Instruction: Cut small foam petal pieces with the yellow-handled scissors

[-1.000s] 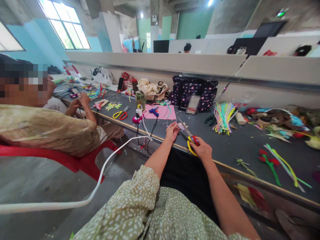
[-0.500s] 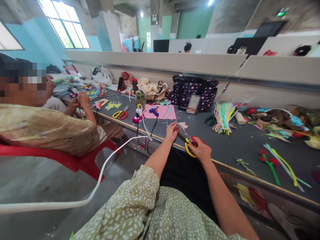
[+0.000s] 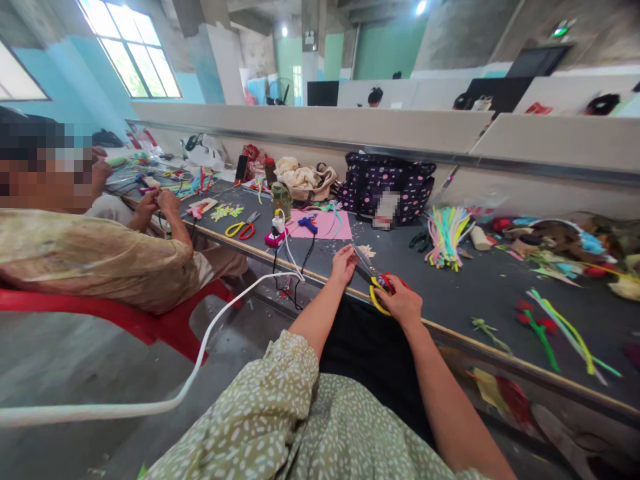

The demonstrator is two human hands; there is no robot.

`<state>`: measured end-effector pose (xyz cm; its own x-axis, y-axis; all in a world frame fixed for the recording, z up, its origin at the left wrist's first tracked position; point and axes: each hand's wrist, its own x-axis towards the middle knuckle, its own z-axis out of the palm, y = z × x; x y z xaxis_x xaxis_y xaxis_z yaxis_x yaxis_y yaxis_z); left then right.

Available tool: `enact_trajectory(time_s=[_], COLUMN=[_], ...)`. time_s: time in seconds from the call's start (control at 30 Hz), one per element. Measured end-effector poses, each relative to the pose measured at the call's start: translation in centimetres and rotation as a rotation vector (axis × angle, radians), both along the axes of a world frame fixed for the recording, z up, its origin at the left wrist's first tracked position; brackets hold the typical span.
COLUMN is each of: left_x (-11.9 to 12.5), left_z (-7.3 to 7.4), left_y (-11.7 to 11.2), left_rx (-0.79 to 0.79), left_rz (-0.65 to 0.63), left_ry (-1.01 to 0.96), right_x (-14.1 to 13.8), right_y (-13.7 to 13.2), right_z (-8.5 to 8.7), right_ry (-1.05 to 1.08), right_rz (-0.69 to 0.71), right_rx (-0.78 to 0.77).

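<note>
My right hand (image 3: 404, 300) is wrapped round the handles of a pair of scissors (image 3: 369, 265), one handle loop yellow and the other red. The blades point up and left over the table's front edge. At their tips my left hand (image 3: 345, 265) is pinched closed; what sits between its fingers is too small to make out. Just beyond the blades lies a small pale cut piece (image 3: 367, 251). A pink sheet (image 3: 327, 227) with a blue glue gun (image 3: 308, 225) on it is behind my left hand.
On the dark table (image 3: 400, 257), pastel pipe cleaners (image 3: 447, 237) stand bundled to the right, near a dotted bag (image 3: 387, 180). Another pair of scissors (image 3: 243, 225) lies left. A white cable (image 3: 220, 317) crosses from the power strip (image 3: 275, 237). A co-worker (image 3: 95, 257) sits at left.
My hands and the scissors hold almost the same position. At left, the co-worker's hands have shifted slightly.
</note>
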<state>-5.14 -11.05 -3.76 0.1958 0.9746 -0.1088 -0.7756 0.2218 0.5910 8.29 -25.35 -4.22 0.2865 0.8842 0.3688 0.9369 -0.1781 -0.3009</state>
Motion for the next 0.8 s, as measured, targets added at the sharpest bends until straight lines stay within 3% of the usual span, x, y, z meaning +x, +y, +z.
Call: enact_trajectory(time_s=[0.3, 0.8], left_x=[-0.36, -0.03], left_z=[0.42, -0.46], left_y=[-0.15, 0.66], left_rx=[-0.007, -0.005], left_rz=[-0.041, 0.000], left_ry=[-0.084, -0.019], right_x=[0.40, -0.28], right_y=[0.13, -0.24], right_z=[-0.43, 0.12], right_ry=[0.025, -0.093], right_rz=[-0.018, 0.055], right_rx=[0.021, 0.039])
